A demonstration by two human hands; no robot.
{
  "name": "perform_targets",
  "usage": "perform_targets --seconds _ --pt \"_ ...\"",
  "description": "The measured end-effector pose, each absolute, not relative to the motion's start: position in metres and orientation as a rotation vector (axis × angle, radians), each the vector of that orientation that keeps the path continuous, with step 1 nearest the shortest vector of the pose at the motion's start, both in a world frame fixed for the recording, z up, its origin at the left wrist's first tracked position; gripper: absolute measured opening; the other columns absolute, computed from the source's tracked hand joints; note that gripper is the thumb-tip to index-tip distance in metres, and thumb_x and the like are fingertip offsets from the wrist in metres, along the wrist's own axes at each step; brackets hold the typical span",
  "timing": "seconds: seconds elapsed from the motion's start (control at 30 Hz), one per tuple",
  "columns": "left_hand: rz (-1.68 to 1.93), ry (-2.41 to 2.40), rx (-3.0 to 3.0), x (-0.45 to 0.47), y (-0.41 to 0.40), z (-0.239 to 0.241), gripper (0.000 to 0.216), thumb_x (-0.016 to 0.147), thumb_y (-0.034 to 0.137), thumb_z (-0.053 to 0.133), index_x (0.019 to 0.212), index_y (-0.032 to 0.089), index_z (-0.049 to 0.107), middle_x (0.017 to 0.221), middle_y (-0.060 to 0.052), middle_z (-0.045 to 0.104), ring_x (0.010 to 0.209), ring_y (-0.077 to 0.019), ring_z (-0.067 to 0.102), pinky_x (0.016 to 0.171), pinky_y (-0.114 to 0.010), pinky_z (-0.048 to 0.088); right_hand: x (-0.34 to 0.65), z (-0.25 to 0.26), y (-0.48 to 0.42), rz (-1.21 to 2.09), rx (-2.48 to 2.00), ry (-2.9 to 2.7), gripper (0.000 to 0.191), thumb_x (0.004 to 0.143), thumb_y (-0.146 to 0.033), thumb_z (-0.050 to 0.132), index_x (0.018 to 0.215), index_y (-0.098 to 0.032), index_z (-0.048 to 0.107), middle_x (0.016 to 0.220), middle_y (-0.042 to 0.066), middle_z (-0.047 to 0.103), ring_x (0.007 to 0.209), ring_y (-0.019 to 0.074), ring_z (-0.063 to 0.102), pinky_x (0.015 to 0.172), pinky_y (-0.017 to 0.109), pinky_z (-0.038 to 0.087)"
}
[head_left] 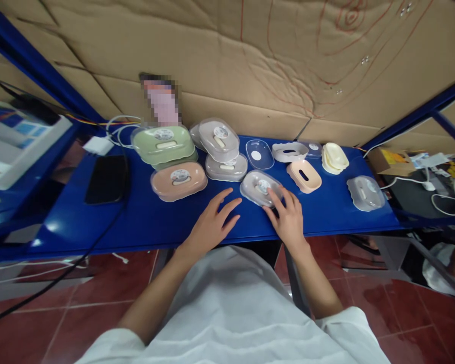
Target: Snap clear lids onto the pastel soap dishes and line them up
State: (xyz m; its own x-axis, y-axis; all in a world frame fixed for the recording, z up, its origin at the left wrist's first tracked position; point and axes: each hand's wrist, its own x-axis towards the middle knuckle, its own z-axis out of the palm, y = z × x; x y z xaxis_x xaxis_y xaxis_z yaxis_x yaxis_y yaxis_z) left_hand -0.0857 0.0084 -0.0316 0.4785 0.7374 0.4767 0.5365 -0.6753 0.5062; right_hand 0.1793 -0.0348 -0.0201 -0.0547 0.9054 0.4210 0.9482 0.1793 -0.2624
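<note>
A grey soap box with a clear lid and a round label lies near the middle of the blue table's front part. My right hand grips its right end, the thumb at the near edge and the fingers over the lid. Left of it, my left hand hovers above the table edge with its fingers apart and nothing in them. The nearest boxes to that hand are a pink lidded soap box and another grey lidded soap box.
Stacked green soap boxes stand at the back left, beside a grey one. Further right lie a clear lid, a grey tray, a peach tray, cream parts and a grey box. A black phone-like slab lies left.
</note>
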Motion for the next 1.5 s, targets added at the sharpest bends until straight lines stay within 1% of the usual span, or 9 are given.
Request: perform_targets --seconds 0.2,0.3,0.53,0.73,0.87,1.03,1.13,1.23,1.5 --pt "0.920 1.048 2.525 -0.087 0.010 -0.031 0.030 0.109 0.028 0.058 0.138 0.023 0.065 0.154 -0.015 0.057 0.140 -0.0294 0.062 0.115 -0.049 0.058 0.221 -0.005 0.004 -0.070 -1.791 -1.798 0.048 0.113 -0.036 0.046 0.159 -0.028 0.054 0.161 0.015 0.056 0.147 0.0369 0.051 0.121 0.061 0.039" --pt "0.881 1.011 2.563 -0.088 0.011 -0.032 0.026 0.110 0.027 0.057 0.133 0.021 0.068 0.149 -0.015 0.062 0.134 -0.0286 0.065 0.112 -0.049 0.059 0.261 -0.005 0.013 -0.070 -1.866 -1.674 0.036 0.108 -0.037 0.057 0.142 -0.028 0.068 0.148 0.014 0.066 0.142 0.0380 0.053 0.125 0.064 0.029" --pt "0.938 0.945 2.600 -0.087 0.000 -0.024 0.037 0.108 0.023 0.059 0.145 0.023 0.061 0.150 -0.014 0.064 0.137 -0.0275 0.064 0.115 -0.046 0.057 0.273 0.002 -0.059 -0.102 -1.935 -1.591 0.024 0.106 -0.041 0.060 0.121 -0.028 0.075 0.116 0.015 0.077 0.110 0.0366 0.069 0.100 0.056 0.047" --pt "0.774 0.704 2.803 -0.072 -0.012 -0.017 0.044 0.108 0.029 0.060 0.152 0.023 0.058 0.165 -0.014 0.053 0.155 -0.0334 0.048 0.125 -0.053 0.046 0.197 0.012 -0.114 0.161 -1.653 -2.195 0.033 0.108 -0.032 0.061 0.140 -0.030 0.067 0.133 0.008 0.077 0.125 0.0301 0.071 0.107 0.052 0.049" --pt "0.675 0.746 2.856 -0.079 -0.011 -0.019 0.031 0.110 0.023 0.054 0.137 0.022 0.069 0.153 -0.009 0.066 0.148 -0.0279 0.056 0.127 -0.049 0.040 0.237 0.015 -0.062 0.090 -1.515 -2.155 0.036 0.110 -0.032 0.053 0.144 -0.028 0.065 0.143 0.009 0.073 0.137 0.0285 0.065 0.114 0.049 0.050" --pt "0.760 0.864 2.822 -0.108 -0.014 -0.026 0.031 0.110 0.021 0.056 0.137 0.024 0.070 0.146 -0.007 0.072 0.143 -0.0261 0.061 0.120 -0.044 0.043 0.366 0.016 0.054 -0.419 -2.176 -1.582 0.054 0.102 -0.037 0.059 0.149 -0.012 0.060 0.154 0.025 0.061 0.142 0.0402 0.057 0.116 0.058 0.043" --pt "0.872 0.896 2.736 -0.123 -0.018 -0.031 0.035 0.109 0.020 0.060 0.143 0.024 0.066 0.141 -0.006 0.074 0.143 -0.0266 0.061 0.118 -0.044 0.045 0.410 0.014 0.089 -0.341 -2.401 -1.404 0.043 0.102 -0.037 0.054 0.127 -0.009 0.072 0.127 0.026 0.074 0.120 0.0350 0.067 0.105 0.050 0.046" --pt "0.980 0.956 2.600 -0.131 -0.020 -0.035 0.042 0.106 0.018 0.064 0.148 0.025 0.062 0.142 -0.006 0.074 0.142 -0.0263 0.061 0.117 -0.045 0.047 0.414 0.007 0.084 -0.329 -2.392 -1.405 0.039 0.104 -0.033 0.045 0.115 -0.011 0.075 0.112 0.021 0.077 0.104 0.0295 0.068 0.096 0.044 0.048" --pt "1.068 0.988 2.497 -0.123 -0.013 -0.035 0.047 0.103 0.017 0.069 0.148 0.029 0.062 0.139 -0.007 0.075 0.138 -0.0275 0.064 0.115 -0.047 0.052 0.386 -0.016 0.040 -0.407 -2.349 -1.483 0.040 0.098 -0.044 0.058 0.118 -0.015 0.076 0.117 0.019 0.076 0.108 0.0354 0.068 0.100 0.050 0.047"
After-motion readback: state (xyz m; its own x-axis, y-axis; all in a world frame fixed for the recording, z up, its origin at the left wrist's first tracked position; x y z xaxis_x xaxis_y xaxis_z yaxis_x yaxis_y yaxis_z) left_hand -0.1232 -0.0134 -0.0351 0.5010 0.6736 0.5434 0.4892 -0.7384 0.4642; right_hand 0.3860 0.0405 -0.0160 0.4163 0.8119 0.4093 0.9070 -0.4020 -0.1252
